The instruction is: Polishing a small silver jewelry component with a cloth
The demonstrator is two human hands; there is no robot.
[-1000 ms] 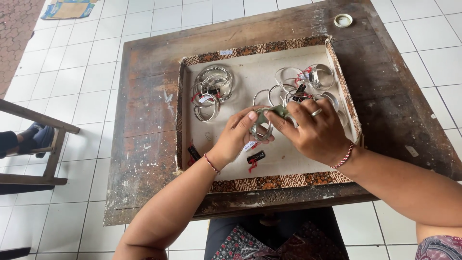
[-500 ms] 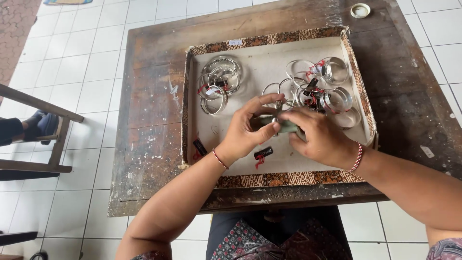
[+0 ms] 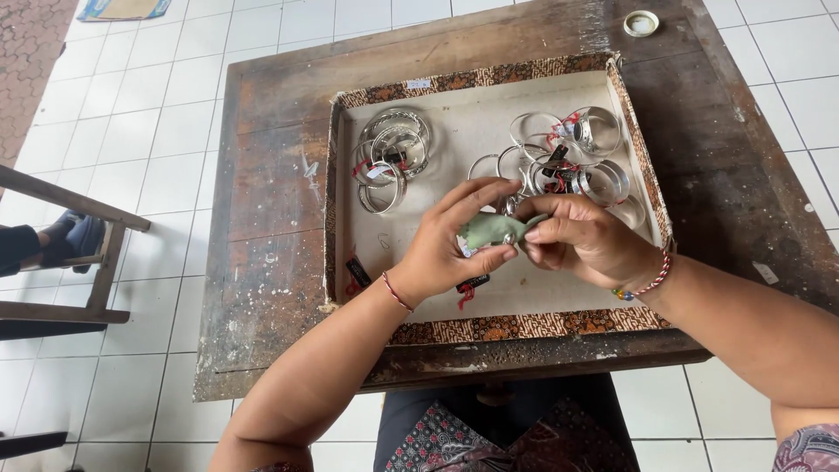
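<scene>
Green cloth (image 3: 494, 229), soft and crumpled into a small wad, sat pinched between both hands above the middle of the tray (image 3: 489, 80). The left hand (image 3: 454, 249) had thumb and fingers closed on the cloth's near end, its other fingers stretched flat over the top. The right hand (image 3: 584, 238) had its fingertips curled together on the far end; whether a bangle lay wrapped inside the cloth could not be told.

The tray was a shallow rectangular box with a pale, smooth floor and walls covered in brown patterned fabric. It rested on a worn wooden table (image 3: 271, 227), scratched and stained with pale smears. A stack of thin, shiny metal bangles (image 3: 391, 157) lay in the tray's left part, and a looser heap of bangles with red threads and dark tags (image 3: 572, 157) lay at the right, just beyond the right hand. A small round lid (image 3: 641, 23) sat on the table's far corner.

Compared with half a second before, the hands held much the same grip on the cloth, and the bangles lay as they had.
</scene>
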